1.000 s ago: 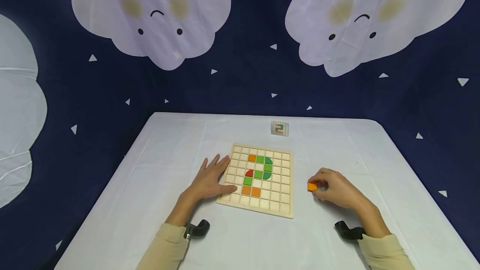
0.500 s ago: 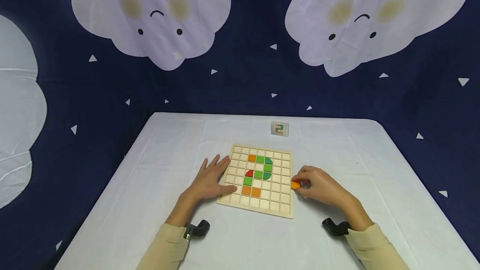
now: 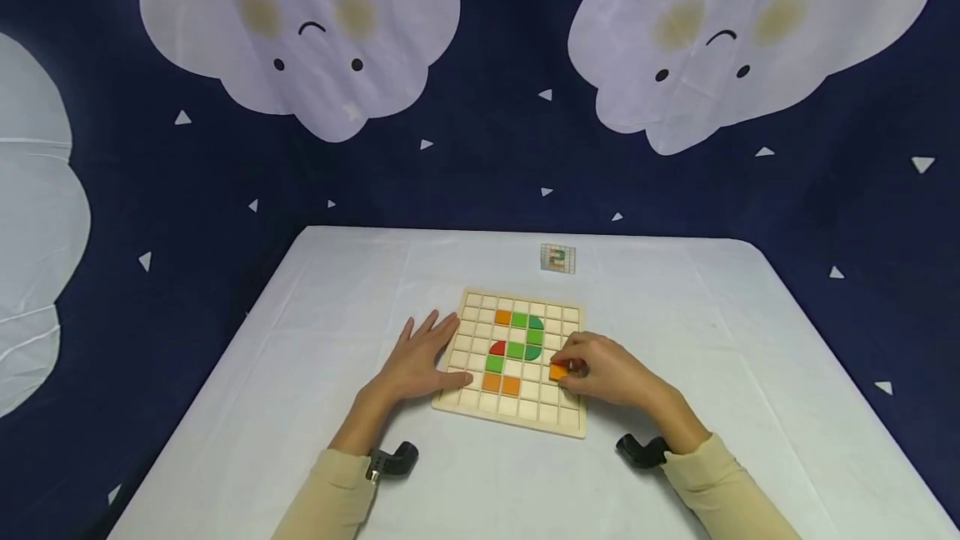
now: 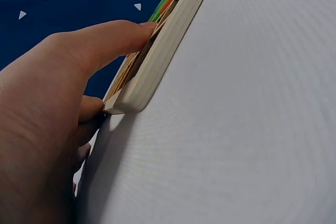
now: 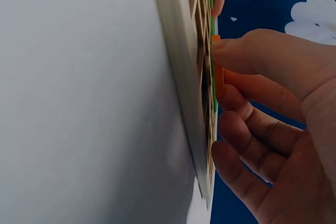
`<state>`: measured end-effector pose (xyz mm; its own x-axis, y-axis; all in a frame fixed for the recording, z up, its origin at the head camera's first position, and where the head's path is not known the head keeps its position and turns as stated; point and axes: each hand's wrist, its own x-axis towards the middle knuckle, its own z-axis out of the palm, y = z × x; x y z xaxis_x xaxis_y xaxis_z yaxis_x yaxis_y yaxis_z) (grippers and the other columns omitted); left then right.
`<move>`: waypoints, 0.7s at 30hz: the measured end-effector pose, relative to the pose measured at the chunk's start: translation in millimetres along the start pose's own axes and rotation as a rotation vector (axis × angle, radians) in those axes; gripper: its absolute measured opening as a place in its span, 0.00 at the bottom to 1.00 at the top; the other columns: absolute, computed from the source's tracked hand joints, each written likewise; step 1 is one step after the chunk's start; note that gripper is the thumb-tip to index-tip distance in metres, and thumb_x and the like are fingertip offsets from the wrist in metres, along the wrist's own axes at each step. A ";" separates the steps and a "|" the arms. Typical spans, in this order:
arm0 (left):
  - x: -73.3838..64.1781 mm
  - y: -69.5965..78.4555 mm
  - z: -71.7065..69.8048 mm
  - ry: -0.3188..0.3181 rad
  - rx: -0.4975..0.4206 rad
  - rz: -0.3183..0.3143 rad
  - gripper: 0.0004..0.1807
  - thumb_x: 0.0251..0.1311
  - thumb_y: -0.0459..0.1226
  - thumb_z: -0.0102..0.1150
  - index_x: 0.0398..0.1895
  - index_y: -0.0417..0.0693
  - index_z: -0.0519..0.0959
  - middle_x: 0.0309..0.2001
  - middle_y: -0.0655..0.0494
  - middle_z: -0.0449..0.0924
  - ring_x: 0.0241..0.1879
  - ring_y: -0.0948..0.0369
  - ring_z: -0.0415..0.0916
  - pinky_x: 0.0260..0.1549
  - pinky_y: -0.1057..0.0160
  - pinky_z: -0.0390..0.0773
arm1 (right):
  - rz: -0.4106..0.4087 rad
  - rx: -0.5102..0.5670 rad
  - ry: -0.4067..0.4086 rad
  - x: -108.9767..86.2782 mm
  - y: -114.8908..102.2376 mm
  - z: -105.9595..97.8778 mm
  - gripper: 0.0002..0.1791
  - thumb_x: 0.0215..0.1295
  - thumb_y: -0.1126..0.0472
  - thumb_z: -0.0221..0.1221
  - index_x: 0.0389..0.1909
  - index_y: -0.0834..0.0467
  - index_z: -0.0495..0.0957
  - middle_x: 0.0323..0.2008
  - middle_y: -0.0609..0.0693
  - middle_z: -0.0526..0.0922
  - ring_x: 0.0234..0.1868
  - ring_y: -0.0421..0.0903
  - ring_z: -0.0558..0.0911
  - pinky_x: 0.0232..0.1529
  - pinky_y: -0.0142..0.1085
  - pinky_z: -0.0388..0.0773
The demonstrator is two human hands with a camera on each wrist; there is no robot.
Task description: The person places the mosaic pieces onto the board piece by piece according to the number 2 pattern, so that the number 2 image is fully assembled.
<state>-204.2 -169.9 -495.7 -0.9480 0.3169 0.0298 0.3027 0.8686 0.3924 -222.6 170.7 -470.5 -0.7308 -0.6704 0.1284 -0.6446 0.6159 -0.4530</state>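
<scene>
A wooden grid board (image 3: 465, 397) lies on the white table with orange, green and red tiles set in some of its squares. My left hand (image 3: 416, 365) rests at the board's left side, fingers spread and fairly straight; in the left wrist view its thumb (image 4: 113, 40) lies over the rim. Between thumb and fingertips, my right hand (image 3: 611, 367) pinches an orange square tile (image 3: 557, 372) above the board's right-hand squares. The right wrist view has this orange tile (image 5: 218, 69) edge-on, just over the grid, with the other fingers loosely curled below it.
Behind the board stands or lies a small card (image 3: 558, 258) with a gridded colour pattern. A dark blue curtain (image 3: 495, 173) with white clouds hangs beyond the table's far edge. Each wrist carries a black camera mount (image 3: 641, 451).
My right hand has carried the orange tile leftward, from the bare table beside the board to over its right-hand squares. The left hand stays in place on the board.
</scene>
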 end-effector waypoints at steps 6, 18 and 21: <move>-0.5 1.5 -1.8 -0.009 0.005 -0.003 0.57 0.45 0.71 0.56 0.76 0.53 0.53 0.74 0.62 0.50 0.74 0.59 0.35 0.69 0.50 0.29 | -0.025 0.009 -0.013 7.5 -10.7 4.1 0.14 0.54 0.54 0.69 0.43 0.49 0.86 0.36 0.36 0.78 0.33 0.38 0.74 0.35 0.30 0.73; 1.0 -1.8 1.4 0.001 0.013 0.010 0.58 0.45 0.72 0.55 0.76 0.52 0.53 0.74 0.62 0.50 0.74 0.59 0.35 0.69 0.49 0.31 | -0.084 -0.006 -0.063 14.6 -26.7 12.4 0.15 0.54 0.53 0.68 0.43 0.49 0.86 0.34 0.38 0.76 0.32 0.37 0.73 0.32 0.30 0.71; 0.0 -0.3 0.7 0.004 0.004 0.009 0.58 0.45 0.71 0.56 0.75 0.51 0.54 0.74 0.61 0.51 0.74 0.58 0.36 0.69 0.48 0.31 | -0.087 -0.017 -0.075 14.9 -29.3 13.7 0.14 0.55 0.52 0.68 0.44 0.48 0.85 0.35 0.37 0.76 0.32 0.37 0.73 0.33 0.31 0.71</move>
<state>-204.2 -170.0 -496.5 -0.9456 0.3232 0.0372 0.3117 0.8673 0.3880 -211.6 137.0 -467.3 -0.6538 -0.7500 0.1001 -0.7089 0.5609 -0.4276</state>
